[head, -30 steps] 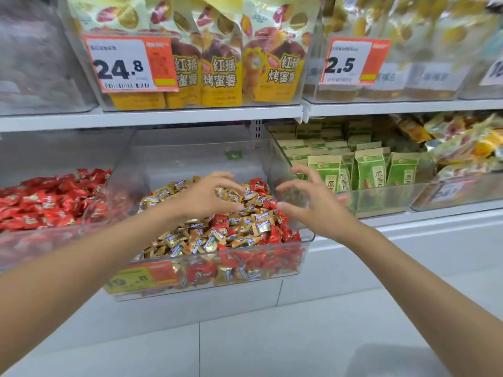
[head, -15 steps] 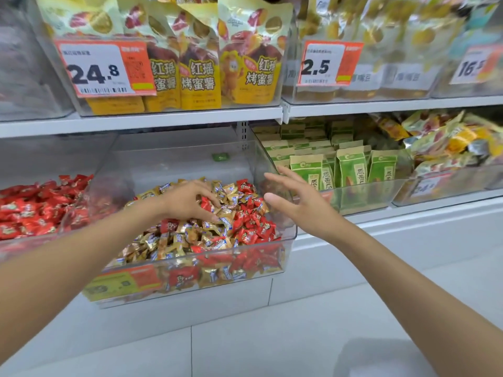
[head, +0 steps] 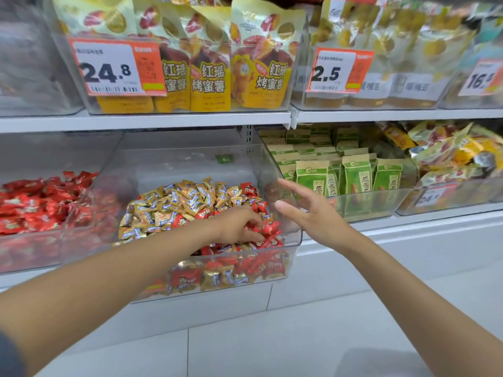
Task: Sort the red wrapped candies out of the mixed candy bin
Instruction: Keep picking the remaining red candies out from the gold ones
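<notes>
Red candies lie heaped in the right front corner of the bin, with gold candies filling its left and rear. The left hand reaches into that corner, its fingers curled round a few red ones. The right hand hovers at the bin's right wall, spread and holding nothing. Each piece is probably light, with a slick, crinkly wrapper, and best pinched across its plump middle rather than its crimped ends. The long axes lie jumbled, with no common heading.
</notes>
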Tool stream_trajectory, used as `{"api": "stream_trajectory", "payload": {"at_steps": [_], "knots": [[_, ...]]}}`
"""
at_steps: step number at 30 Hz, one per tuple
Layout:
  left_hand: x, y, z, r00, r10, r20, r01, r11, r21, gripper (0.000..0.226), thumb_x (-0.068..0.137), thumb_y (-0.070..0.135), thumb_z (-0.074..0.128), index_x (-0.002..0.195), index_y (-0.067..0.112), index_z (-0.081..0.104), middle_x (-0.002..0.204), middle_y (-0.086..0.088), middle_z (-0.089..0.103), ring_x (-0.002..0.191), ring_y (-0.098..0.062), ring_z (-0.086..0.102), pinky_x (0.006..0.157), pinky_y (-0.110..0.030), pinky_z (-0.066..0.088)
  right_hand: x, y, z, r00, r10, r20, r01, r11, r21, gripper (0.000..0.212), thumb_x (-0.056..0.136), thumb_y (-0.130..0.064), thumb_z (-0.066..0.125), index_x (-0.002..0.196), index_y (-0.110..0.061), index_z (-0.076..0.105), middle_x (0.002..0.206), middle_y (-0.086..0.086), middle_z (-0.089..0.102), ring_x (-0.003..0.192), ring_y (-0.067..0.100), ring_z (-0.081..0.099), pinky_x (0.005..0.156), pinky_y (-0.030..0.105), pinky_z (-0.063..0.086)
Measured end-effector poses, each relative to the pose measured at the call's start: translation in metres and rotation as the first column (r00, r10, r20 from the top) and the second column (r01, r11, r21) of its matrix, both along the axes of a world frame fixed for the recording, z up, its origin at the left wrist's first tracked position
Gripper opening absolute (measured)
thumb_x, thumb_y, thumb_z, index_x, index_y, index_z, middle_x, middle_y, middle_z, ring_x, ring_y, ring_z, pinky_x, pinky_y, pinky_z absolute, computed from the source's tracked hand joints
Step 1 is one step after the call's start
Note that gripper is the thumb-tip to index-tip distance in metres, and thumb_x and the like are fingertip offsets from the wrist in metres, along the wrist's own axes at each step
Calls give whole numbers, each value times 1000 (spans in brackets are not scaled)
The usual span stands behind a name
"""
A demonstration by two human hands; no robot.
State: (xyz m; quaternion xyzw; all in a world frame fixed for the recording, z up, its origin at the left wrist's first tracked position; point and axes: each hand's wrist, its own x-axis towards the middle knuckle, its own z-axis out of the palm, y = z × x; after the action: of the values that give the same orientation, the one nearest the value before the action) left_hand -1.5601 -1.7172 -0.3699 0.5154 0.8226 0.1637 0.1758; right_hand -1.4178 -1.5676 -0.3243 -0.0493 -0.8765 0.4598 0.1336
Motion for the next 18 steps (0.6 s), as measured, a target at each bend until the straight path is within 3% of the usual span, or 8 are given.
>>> {"api": "stream_trajectory", "payload": {"at_steps": [2, 4, 9, 11, 14, 16, 18], "knots": [[-1, -12, 5, 993, 66, 93, -77, 991, 111, 19, 86, 36, 67, 84, 17, 65, 90, -5, 63, 83, -20, 57, 82, -41, 49, 0, 0, 1, 1000, 0, 5, 0, 1000, 20, 55, 89, -34, 63, 140, -31, 44, 140, -19, 43, 129, -9, 34, 98, 1, 26], [-2, -26, 15, 976, 149, 158, -184, 954, 237, 19, 86, 31, 66, 83, 13, 64, 86, 0, 64, 79, -11, 58, 78, -30, 48, 0, 1, 1, 1000, 3, 13, -3, 1000, 30, 56, 88, -36, 63, 140, -31, 44, 144, -17, 42, 133, -4, 34, 106, 13, 26], [-6, -69, 48, 904, 315, 291, -417, 804, 425, 18, 88, 25, 65, 88, 8, 61, 74, 2, 65, 49, 1, 53, 50, -14, 41, 0, -5, 10, 999, -28, 21, 26, 994, 111, 57, 86, -41, 64, 140, -32, 46, 145, -12, 43, 133, 2, 37, 112, 27, 29], [-9, -86, 55, 881, 356, 310, -467, 758, 456, 16, 89, 21, 63, 92, 5, 58, 75, -5, 60, 43, -2, 48, 44, -12, 38, -2, -15, 21, 993, -77, -90, 95, 971, 221, 50, 88, -37, 64, 136, -29, 51, 139, -10, 48, 126, 4, 44, 109, 26, 34], [-11, -106, 60, 843, 383, 378, -528, 722, 446, 10, 94, 18, 57, 101, 13, 61, 77, -13, 51, 49, -12, 47, 40, -17, 44, -14, -37, 36, 983, -60, -176, 108, 955, 275, 32, 95, -21, 57, 126, -23, 59, 123, -7, 57, 106, 3, 53, 94, 11, 41], [-11, -116, 57, 828, 385, 407, -547, 714, 437, 14, 95, 17, 55, 104, 19, 66, 79, -13, 51, 53, -11, 50, 43, -16, 47, -27, -51, 33, 1000, 1, -4, 1, 934, 357, 36, 97, -18, 52, 133, -22, 53, 132, -3, 53, 113, 5, 50, 94, 9, 35], [-12, -122, 49, 799, 384, 463, -581, 692, 428, 15, 95, 14, 55, 104, 16, 66, 83, -15, 55, 58, -9, 57, 45, -17, 51, -39, -59, 21, 971, 62, 231, -153, 903, 402, 48, 98, -20, 52, 145, -23, 39, 147, 3, 39, 132, 14, 40, 102, 20, 30]]}}
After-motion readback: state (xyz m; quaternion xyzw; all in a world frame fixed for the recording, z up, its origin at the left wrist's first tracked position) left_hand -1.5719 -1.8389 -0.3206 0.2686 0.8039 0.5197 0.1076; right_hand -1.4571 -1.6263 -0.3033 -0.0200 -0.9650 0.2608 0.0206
